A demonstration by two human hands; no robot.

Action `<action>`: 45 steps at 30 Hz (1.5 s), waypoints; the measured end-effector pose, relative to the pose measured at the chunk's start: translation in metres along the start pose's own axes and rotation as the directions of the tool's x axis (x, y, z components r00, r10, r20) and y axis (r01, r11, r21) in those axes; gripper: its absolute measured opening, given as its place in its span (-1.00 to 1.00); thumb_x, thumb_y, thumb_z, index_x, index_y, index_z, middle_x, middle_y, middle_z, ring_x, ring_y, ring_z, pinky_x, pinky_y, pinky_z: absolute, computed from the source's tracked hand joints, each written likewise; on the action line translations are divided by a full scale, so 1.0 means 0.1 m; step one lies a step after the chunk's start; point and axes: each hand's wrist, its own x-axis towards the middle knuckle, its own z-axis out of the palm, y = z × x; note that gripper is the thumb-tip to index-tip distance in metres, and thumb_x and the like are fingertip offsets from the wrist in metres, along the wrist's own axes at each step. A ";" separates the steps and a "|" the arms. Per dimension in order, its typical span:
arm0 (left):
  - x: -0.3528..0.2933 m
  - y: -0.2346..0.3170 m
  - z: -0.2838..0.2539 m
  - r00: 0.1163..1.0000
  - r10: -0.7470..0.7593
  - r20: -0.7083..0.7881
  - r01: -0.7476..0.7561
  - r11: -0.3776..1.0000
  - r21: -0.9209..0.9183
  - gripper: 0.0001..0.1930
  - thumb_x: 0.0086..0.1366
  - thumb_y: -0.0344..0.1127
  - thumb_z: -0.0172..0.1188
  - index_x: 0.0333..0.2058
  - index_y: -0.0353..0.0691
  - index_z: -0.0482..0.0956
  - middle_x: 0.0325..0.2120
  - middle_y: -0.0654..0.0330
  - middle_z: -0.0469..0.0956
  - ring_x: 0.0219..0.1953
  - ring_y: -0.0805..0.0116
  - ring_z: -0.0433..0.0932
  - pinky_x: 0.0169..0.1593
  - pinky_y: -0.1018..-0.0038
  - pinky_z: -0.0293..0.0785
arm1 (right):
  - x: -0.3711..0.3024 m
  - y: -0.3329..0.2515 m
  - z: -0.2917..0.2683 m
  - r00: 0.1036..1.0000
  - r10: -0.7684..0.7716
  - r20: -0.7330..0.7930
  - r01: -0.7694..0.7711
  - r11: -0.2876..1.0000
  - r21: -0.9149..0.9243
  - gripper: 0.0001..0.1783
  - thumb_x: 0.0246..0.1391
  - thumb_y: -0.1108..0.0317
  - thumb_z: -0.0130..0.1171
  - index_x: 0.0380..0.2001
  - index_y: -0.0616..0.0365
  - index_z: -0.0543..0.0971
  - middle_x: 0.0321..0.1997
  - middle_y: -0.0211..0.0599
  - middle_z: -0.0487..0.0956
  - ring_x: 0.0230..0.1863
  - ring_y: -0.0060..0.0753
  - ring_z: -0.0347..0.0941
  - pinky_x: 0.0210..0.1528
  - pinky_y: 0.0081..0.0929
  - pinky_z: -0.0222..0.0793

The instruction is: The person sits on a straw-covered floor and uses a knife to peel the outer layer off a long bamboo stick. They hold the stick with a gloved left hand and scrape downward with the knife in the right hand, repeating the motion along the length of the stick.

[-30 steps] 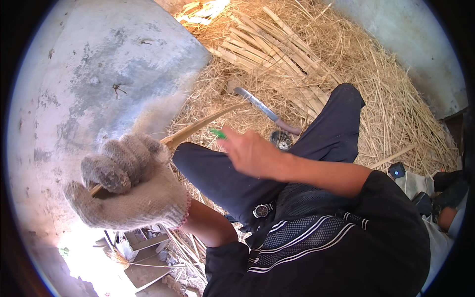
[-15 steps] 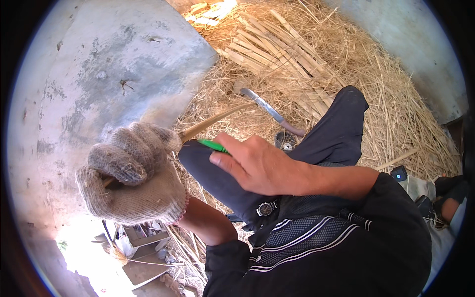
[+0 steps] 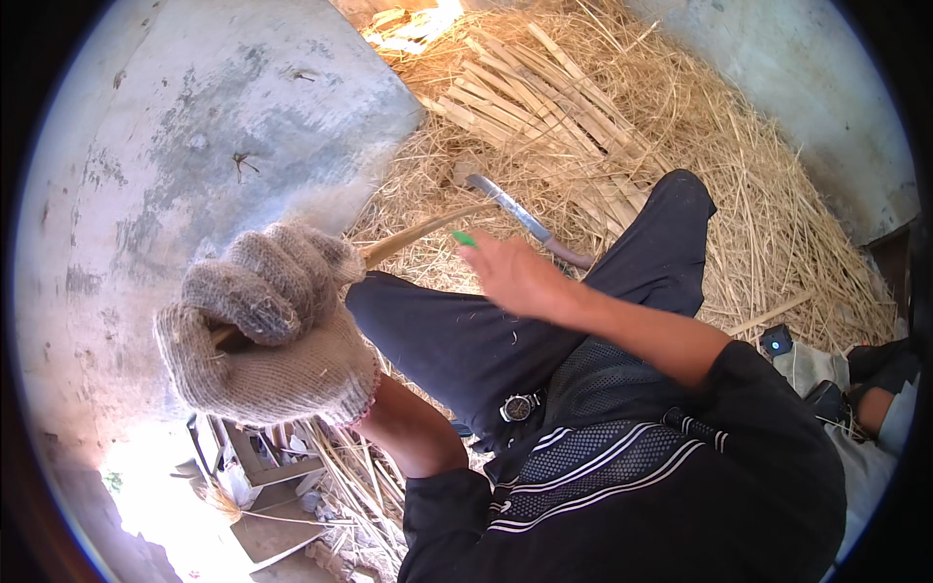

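My left hand (image 3: pixel 267 325), in a grey knitted glove, is closed in a fist around a bamboo strip (image 3: pixel 413 239). The strip slants up and away past my knee, tapering toward its far end. My bare right hand (image 3: pixel 520 277) grips a small green tool (image 3: pixel 464 238); only its green end shows, close beside the strip, and its blade, if any, is hidden. Slight blur softens this hand. Beyond the strip's tip, a long curved knife (image 3: pixel 525 216) with a brown handle lies on the straw.
A pile of split bamboo strips (image 3: pixel 544 102) rests on loose shavings (image 3: pixel 739 185). A pale wall (image 3: pixel 224 117) rises at left. My bent legs (image 3: pixel 437 321) lie beneath my arms. A broken box with debris (image 3: pixel 262 466) sits lower left. Another person's leg (image 3: pixel 875 408) shows at right.
My right hand has moved away from the glove toward the far end of the strip, carrying the green tool. My left hand keeps its hold, shifted very slightly.
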 end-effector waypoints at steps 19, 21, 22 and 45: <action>0.01 0.03 -0.05 0.972 0.073 -0.224 -0.035 0.985 0.169 -0.63 0.15 -0.23 -0.21 -0.82 0.03 0.04 -0.88 0.41 -0.08 -0.82 0.55 -0.14 -0.72 0.52 -0.07 | -0.13 -0.40 0.00 0.999 -0.040 -0.023 0.042 0.995 0.092 -0.67 0.31 0.20 -0.05 -0.14 0.33 0.40 -0.69 0.18 0.47 -0.60 0.28 0.48 -0.57 0.02 0.36; -0.01 0.03 -0.01 0.980 0.043 -0.195 -0.009 0.985 0.171 -0.64 0.15 -0.23 -0.21 -0.82 0.03 0.02 -0.88 0.41 -0.08 -0.83 0.55 -0.14 -0.72 0.53 -0.06 | -0.04 -0.17 0.09 0.999 0.035 -0.036 -0.035 0.999 0.015 -0.62 0.32 0.18 -0.08 -0.12 0.37 0.40 -0.70 0.19 0.47 -0.59 0.28 0.49 -0.57 0.01 0.37; -0.01 0.01 0.01 0.984 0.026 -0.174 0.003 0.986 0.166 -0.64 0.14 -0.23 -0.21 -0.82 0.04 0.02 -0.88 0.41 -0.09 -0.83 0.54 -0.15 -0.72 0.53 -0.05 | -0.02 -0.09 0.10 0.998 0.058 -0.025 -0.058 0.998 0.020 -0.63 0.32 0.18 -0.08 -0.12 0.36 0.40 -0.70 0.19 0.47 -0.59 0.28 0.49 -0.57 0.01 0.37; -0.06 -0.03 0.03 0.991 0.048 -0.125 -0.033 0.992 0.124 -0.60 0.17 -0.17 -0.16 -0.82 0.04 0.02 -0.89 0.43 -0.08 -0.84 0.57 -0.14 -0.77 0.53 -0.01 | 0.06 -0.25 0.16 0.979 -0.131 -0.154 0.143 0.987 0.071 -0.69 0.29 0.23 -0.02 -0.09 0.27 0.41 -0.69 0.13 0.47 -0.62 0.27 0.45 -0.56 0.03 0.36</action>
